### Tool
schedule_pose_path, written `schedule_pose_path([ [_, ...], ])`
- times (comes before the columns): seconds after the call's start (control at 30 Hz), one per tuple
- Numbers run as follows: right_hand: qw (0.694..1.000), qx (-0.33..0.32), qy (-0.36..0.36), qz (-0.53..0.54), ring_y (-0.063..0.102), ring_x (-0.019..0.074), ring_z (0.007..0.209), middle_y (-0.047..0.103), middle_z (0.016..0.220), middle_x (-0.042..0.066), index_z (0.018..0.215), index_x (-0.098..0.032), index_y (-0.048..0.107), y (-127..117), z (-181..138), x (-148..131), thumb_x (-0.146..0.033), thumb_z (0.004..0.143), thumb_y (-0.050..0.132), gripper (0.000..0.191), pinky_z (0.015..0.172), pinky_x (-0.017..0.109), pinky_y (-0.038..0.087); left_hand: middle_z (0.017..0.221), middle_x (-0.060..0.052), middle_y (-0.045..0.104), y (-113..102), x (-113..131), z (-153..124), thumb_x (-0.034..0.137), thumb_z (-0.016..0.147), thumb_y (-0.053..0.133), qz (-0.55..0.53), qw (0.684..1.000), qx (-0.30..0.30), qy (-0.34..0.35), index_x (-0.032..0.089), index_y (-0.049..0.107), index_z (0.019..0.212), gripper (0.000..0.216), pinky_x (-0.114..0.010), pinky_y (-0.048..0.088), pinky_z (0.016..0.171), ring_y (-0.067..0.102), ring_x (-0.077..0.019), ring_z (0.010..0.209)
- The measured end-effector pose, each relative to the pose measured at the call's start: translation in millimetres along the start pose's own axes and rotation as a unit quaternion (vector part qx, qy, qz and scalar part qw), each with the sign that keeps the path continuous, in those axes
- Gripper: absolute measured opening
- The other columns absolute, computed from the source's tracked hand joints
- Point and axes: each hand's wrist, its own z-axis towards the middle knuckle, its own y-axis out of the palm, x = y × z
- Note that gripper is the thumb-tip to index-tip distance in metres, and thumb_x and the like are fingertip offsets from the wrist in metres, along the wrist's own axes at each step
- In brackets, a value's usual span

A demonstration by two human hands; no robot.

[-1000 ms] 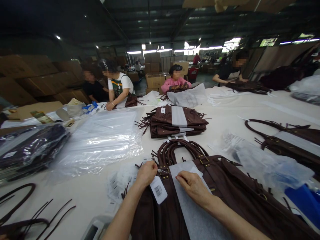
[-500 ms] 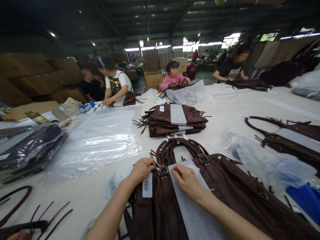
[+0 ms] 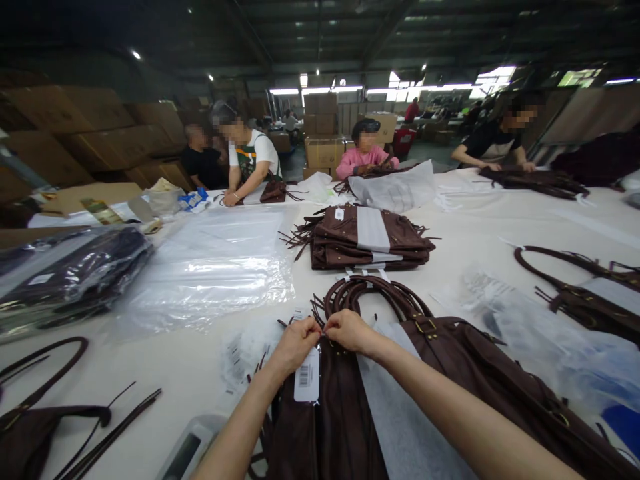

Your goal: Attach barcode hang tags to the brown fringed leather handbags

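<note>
My left hand [image 3: 299, 341] is closed in a pinch at the left handle base of a dark brown leather handbag [image 3: 345, 413]. Meeting it fingertip to fingertip, my right hand [image 3: 350, 333] pinches at the same spot. A small pale bit shows between the fingertips; what it is cannot be made out. Just below my left hand a white barcode tag [image 3: 307, 380] lies against the bag. White tissue paper [image 3: 400, 400] covers the bag's middle, passing under my right forearm. Several rolled brown handles [image 3: 380, 287] arch beyond my hands.
Ahead lies a stack of brown bags [image 3: 373, 237]. Clear plastic sleeves [image 3: 215, 267] spread to the left, near wrapped bags [image 3: 75, 273]. Loose tags in plastic [image 3: 245, 353] sit left of my hands. Crumpled plastic [image 3: 540, 333] lies right. Co-workers [image 3: 253, 157] handle bags across the table.
My right hand has moved left off the tissue paper to meet my left hand at the handle base. The view has shifted slightly, and a grey device shows at the bottom left.
</note>
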Motion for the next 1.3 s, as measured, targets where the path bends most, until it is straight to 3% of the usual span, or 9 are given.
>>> schedule_pose_path([
  [0.47, 0.995, 0.052, 0.02, -0.085, 0.059, 0.0138, 0.07, 0.066, 0.075, 0.003, 0.082, -0.019, 0.061, 0.4, -12.7, -8.3, -0.019, 0.076, 0.043, 0.019, 0.058, 0.021, 0.035, 0.055, 0.004, 0.051, 5.4, -4.8, -5.3, 0.016, 0.066, 0.042, -0.017, 0.999, 0.029, -0.039, 0.017, 0.056, 0.062, 0.014, -0.022, 0.036, 0.056, 0.046, -0.0104, 0.056],
  [0.73, 0.981, 0.073, -0.013, -0.18, 0.062, 0.0214, 0.076, 0.066, 0.081, 0.009, 0.082, -0.016, 0.06, 10.8, -28.5, -18.2, -0.018, 0.079, 0.039, 0.021, 0.061, 0.026, 0.038, 0.054, 0.004, 0.05, 6.9, -4.2, -7.1, 0.016, 0.065, 0.042, -0.04, 0.998, 0.035, -0.034, 0.017, 0.055, 0.061, 0.014, -0.022, 0.037, 0.056, 0.046, -0.0102, 0.054],
  [1.0, 0.968, 0.057, -0.057, -0.239, 0.062, 0.023, 0.073, 0.065, 0.081, 0.011, 0.086, -0.013, 0.058, 21.2, -28.4, -24.9, -0.012, 0.079, 0.036, 0.023, 0.062, 0.03, 0.042, 0.054, 0.004, 0.052, 9.6, -4.6, -6.9, 0.014, 0.066, 0.044, -0.037, 0.997, 0.051, -0.04, 0.016, 0.056, 0.06, 0.014, -0.02, 0.038, 0.055, 0.047, -0.0097, 0.055],
  [1.3, 0.962, 0.044, -0.055, -0.263, 0.062, 0.0233, 0.076, 0.065, 0.083, 0.011, 0.087, -0.012, 0.056, 22.1, -23.6, -22.6, -0.01, 0.079, 0.037, 0.021, 0.063, 0.03, 0.044, 0.055, 0.004, 0.054, 10.3, -6.3, -8.7, 0.013, 0.066, 0.043, -0.025, 0.997, 0.06, -0.032, 0.017, 0.058, 0.062, 0.015, -0.021, 0.039, 0.057, 0.049, -0.01, 0.057],
])
